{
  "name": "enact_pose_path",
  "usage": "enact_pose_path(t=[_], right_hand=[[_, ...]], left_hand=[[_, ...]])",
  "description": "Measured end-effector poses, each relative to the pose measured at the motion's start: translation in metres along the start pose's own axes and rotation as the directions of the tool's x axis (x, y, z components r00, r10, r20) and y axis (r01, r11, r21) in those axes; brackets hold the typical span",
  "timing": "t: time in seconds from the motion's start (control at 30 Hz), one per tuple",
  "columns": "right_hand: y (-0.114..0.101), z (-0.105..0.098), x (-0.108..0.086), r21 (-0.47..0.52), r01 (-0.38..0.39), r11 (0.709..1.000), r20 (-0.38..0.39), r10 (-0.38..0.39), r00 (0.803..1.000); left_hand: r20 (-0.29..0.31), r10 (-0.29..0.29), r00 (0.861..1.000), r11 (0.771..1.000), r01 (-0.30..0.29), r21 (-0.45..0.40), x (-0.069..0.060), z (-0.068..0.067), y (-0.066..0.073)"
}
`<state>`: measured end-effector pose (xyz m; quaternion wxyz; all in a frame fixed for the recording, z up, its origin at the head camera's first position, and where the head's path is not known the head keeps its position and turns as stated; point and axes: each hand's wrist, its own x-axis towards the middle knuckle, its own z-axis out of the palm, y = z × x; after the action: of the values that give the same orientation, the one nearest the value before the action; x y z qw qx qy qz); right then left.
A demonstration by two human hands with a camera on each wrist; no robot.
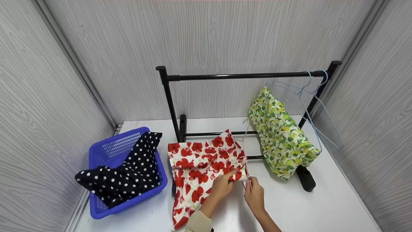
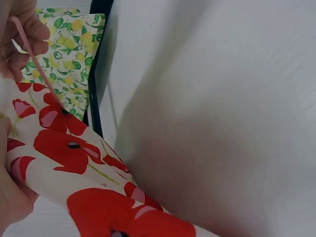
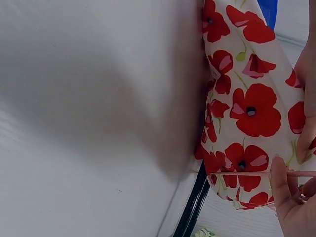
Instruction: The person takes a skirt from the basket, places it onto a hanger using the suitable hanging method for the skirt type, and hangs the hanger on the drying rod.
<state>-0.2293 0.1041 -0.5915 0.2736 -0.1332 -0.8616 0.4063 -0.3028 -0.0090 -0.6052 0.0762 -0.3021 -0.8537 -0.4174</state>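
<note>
A white cloth with red poppies (image 1: 199, 174) hangs from my left hand (image 1: 222, 187), which grips it near its right edge, index finger lying along the fabric. My right hand (image 1: 255, 195) pinches the lower wire of a pink hanger (image 1: 247, 124) at that edge. In the right wrist view the hanger's wire (image 3: 237, 174) crosses the poppy cloth (image 3: 256, 108). The left wrist view shows the wire (image 2: 38, 64) passing from the right hand (image 2: 27, 42) to the cloth. Part of the hanger is hidden by the fabric.
Left of the hands, a blue basket (image 1: 128, 206) holds a black polka-dot cloth (image 1: 128, 180). Behind stands a black rack (image 1: 238, 76). On its right end hang blue hangers (image 1: 309, 112), one bearing a lemon-print cloth (image 1: 283, 135). White panels enclose the table.
</note>
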Motion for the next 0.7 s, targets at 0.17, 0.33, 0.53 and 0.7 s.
enact_pose_path(t=[0.17, 0.33, 0.53, 0.7], right_hand=[[-0.001, 0.004, -0.001, -0.026, 0.014, 1.0, 0.007, -0.014, 1.0], [0.0, 0.008, -0.004, -0.108, 0.122, 0.987, -0.015, -0.124, 0.992], [0.001, 0.012, -0.007, -0.119, 0.159, 0.98, -0.029, -0.164, 0.986], [0.002, 0.013, -0.008, -0.143, 0.213, 0.967, -0.08, -0.226, 0.971]], left_hand=[[0.013, -0.035, 0.999, 0.997, 0.034, 0.066, -0.002, 0.009, 0.002], [0.036, -0.014, 0.999, 0.975, 0.006, 0.221, -0.006, 0.02, 0.003], [0.093, 0.023, 0.995, 0.919, -0.058, 0.39, -0.009, 0.027, 0.003], [0.118, 0.063, 0.991, 0.87, -0.113, 0.48, -0.007, 0.028, 0.007]])
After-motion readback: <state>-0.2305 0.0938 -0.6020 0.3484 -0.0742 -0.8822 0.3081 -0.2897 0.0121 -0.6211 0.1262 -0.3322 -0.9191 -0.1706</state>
